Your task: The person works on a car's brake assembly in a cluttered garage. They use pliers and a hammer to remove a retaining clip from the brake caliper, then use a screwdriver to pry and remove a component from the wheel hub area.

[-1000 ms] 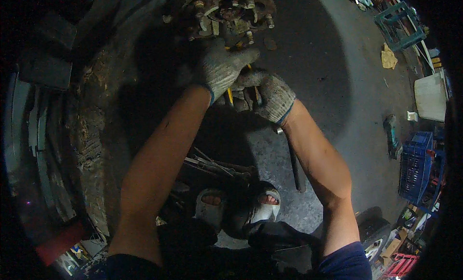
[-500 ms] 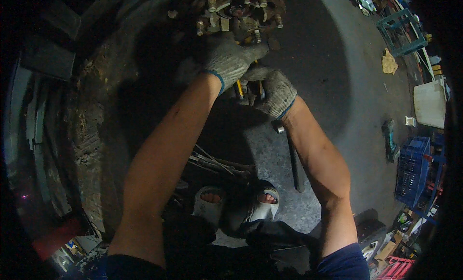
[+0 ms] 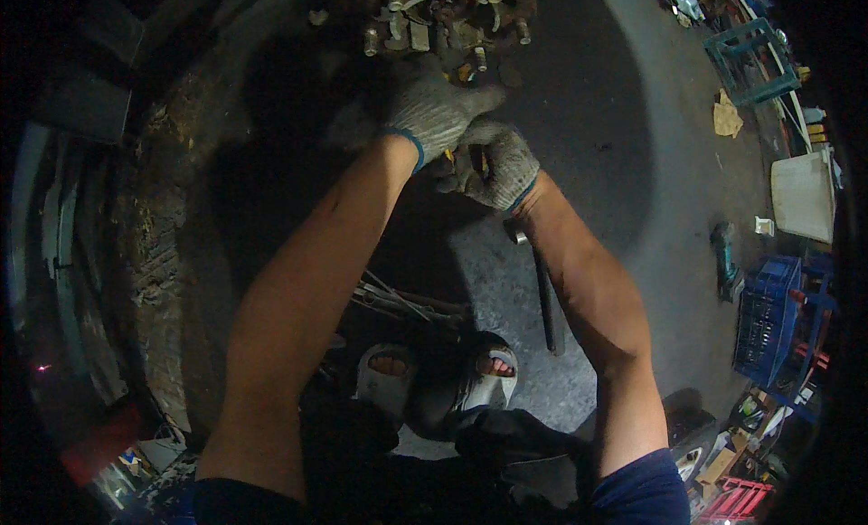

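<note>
A rusty wheel hub (image 3: 443,18) with several studs sits at the top of the view, partly cut off by the edge. My left hand (image 3: 434,109), in a grey knit glove, reaches up just below the hub, fingers curled. Right beneath it my right hand (image 3: 493,168), also gloved, is closed around a small dark tool with a yellow part (image 3: 449,154). Both hands touch each other. What the left hand grips is hidden.
A long wrench (image 3: 541,281) lies on the concrete floor by my right forearm. Loose metal rods (image 3: 398,299) lie near my sandalled feet (image 3: 434,380). Blue crates (image 3: 768,317), a white bin (image 3: 800,199) and a green crate (image 3: 750,59) stand at right. A dirty vehicle body (image 3: 154,236) is at left.
Both hands have shifted slightly up toward the hub, which has slid toward the top edge as my head moved. The grip looks unchanged.
</note>
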Demonstrator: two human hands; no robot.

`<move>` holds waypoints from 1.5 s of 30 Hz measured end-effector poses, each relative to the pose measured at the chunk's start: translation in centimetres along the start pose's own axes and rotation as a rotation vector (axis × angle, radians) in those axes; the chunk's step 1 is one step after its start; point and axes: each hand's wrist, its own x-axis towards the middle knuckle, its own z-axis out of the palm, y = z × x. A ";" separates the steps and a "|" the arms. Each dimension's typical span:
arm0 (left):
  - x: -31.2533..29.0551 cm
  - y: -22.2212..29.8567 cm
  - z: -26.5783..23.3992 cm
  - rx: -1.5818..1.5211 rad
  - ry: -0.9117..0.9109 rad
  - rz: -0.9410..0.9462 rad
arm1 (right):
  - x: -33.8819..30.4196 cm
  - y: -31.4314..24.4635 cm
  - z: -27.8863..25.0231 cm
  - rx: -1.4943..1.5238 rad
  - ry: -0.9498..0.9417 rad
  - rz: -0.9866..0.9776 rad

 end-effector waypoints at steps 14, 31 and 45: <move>0.8 -1.6 -4.2 0.168 -0.164 -0.176 | 7.7 6.6 8.1 -1.292 0.483 -0.441; 0.7 2.6 -3.2 0.219 -0.175 -0.326 | 0.4 1.6 4.1 -0.869 0.199 -0.270; 1.4 -4.3 1.1 -0.403 -0.448 -0.098 | 2.0 1.3 5.2 -2.102 0.368 -0.369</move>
